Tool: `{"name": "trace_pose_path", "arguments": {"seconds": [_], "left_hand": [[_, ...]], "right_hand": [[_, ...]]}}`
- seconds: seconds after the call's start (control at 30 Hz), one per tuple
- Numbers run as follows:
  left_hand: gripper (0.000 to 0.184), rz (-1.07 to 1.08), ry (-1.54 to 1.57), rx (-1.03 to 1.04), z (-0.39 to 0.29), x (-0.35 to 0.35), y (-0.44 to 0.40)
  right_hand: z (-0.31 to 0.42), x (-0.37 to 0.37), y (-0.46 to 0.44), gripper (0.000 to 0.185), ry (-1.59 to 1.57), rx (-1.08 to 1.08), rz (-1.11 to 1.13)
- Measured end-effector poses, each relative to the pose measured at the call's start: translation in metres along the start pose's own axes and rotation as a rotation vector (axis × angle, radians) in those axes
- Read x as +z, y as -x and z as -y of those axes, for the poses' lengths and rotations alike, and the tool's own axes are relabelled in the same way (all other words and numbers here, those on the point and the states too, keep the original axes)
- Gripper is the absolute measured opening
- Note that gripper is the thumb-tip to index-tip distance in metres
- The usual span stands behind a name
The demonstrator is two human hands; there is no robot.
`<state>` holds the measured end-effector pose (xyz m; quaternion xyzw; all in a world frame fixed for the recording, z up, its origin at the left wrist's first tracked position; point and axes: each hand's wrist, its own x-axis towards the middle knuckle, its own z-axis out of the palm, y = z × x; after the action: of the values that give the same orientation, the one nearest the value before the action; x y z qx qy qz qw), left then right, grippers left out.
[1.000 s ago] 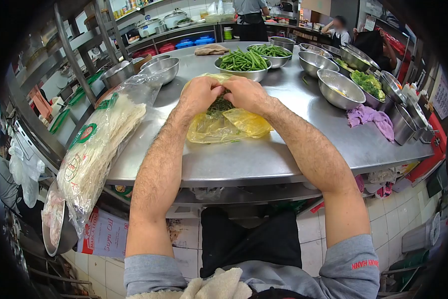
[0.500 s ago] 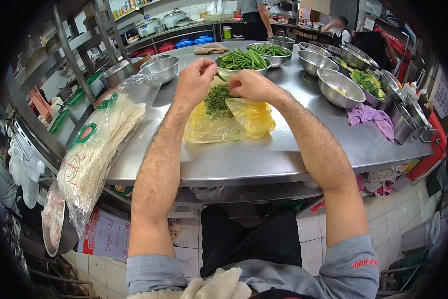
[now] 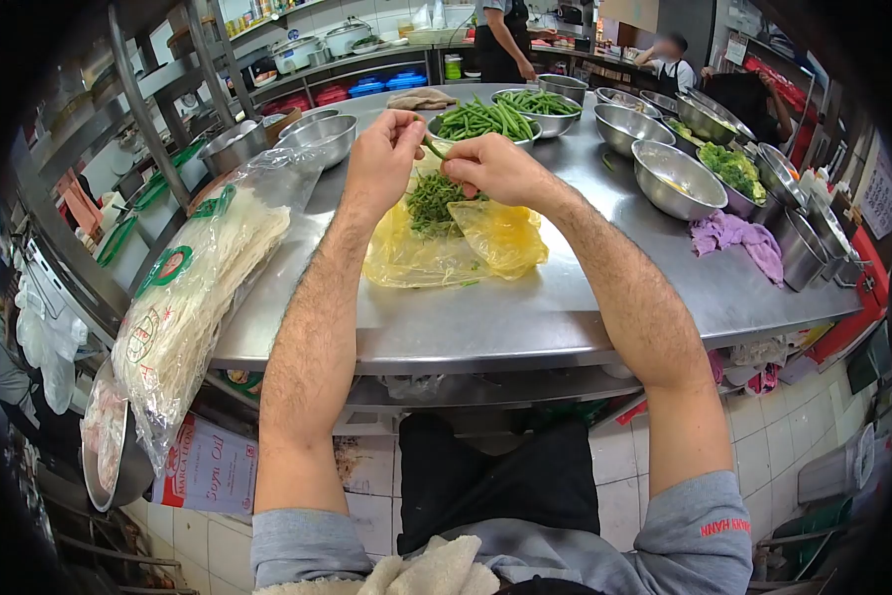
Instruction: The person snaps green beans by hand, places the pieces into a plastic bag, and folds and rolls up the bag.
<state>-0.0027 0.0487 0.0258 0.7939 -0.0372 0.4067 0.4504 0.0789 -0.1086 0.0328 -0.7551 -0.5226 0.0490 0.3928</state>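
Note:
Between my two hands runs a green bean (image 3: 434, 150), one end pinched in the fingers of my left hand (image 3: 386, 157). My right hand (image 3: 497, 169) is closed around its other end, and its fingers partly cover it. Below them lies a yellow plastic bag (image 3: 416, 260), spread on the steel table with a heap of small green trimmings (image 3: 432, 210) on it. Just beyond my hands stands a metal bowl heaped with green beans (image 3: 485, 121). A second bowl of green beans (image 3: 540, 100) is behind it, slightly to the right.
A big clear bag of white noodles (image 3: 208, 268) lies along the table's left edge. Metal bowls (image 3: 676, 180), a purple cloth (image 3: 738, 243) and leafy greens (image 3: 731, 171) crowd the right side. An empty steel bowl (image 3: 329, 137) sits back left. A co-worker (image 3: 502, 45) stands at the far counter.
Both hands have risen slightly, and more of the bean between them shows. My right hand has come up off the trimmings. The co-worker at the back has shifted.

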Motion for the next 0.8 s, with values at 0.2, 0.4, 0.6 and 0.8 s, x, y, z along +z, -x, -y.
{"name": "trace_pose_path", "arguments": {"seconds": [0.2, 0.4, 0.6, 0.8], "left_hand": [[0.017, 0.045, 0.268, 0.024, -0.006, 0.003, 0.000], [0.017, 0.059, 0.074, 0.162, -0.018, 0.009, 0.007], [0.019, 0.117, -0.196, 0.103, -0.012, 0.004, 0.006], [0.016, 0.126, -0.386, 0.206, -0.019, 0.007, 0.010]], "right_hand": [[-0.004, 0.000, -0.004, 0.025, 0.131, -0.132, -0.141], [0.003, 0.000, -0.006, 0.021, -0.520, 0.218, -0.310], [0.007, -0.008, 0.000, 0.025, 0.037, -0.185, -0.308], [0.004, -0.009, 0.001, 0.024, 0.361, -0.243, -0.344]]}}
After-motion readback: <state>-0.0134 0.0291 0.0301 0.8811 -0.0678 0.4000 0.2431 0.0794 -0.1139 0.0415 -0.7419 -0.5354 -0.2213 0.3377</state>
